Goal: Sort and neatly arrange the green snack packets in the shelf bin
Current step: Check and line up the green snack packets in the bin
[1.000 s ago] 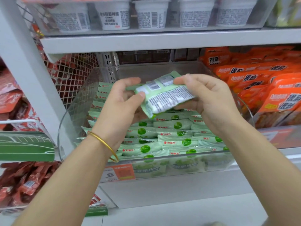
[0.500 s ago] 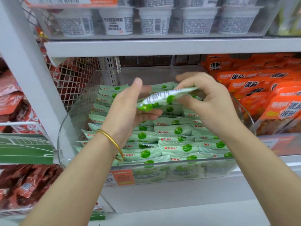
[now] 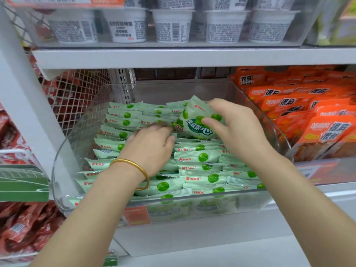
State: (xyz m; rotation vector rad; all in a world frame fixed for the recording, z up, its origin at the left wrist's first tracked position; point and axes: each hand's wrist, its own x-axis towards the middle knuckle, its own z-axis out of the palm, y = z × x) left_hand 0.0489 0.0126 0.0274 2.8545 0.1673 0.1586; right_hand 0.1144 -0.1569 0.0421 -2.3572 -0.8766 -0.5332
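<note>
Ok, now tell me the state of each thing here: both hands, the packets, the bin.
Held green snack packet: tilted, front showing, above the rows.
Right hand: pinches that packet.
Left hand: fingers down among the stacked rows; grip unclear.
Stacked green packets: overlapping rows.
Clear bin: open-topped, nearly full.
Orange packets: stacked, to the right.

We log the bin (image 3: 173, 91) as clear hard plastic, glossy w/ reflections. The green snack packets (image 3: 200, 157): thin plastic film, soft sheen, ribbed crimped ends. The lifted packet (image 3: 198, 124): same film, slightly crinkled. The shelf (image 3: 173, 56) looks like painted metal, matt white, smooth. The mesh panel (image 3: 77, 93): white-coated wire. The bangle (image 3: 134, 164): polished gold-tone metal. The orange packets (image 3: 327, 132): glossy film.
</note>
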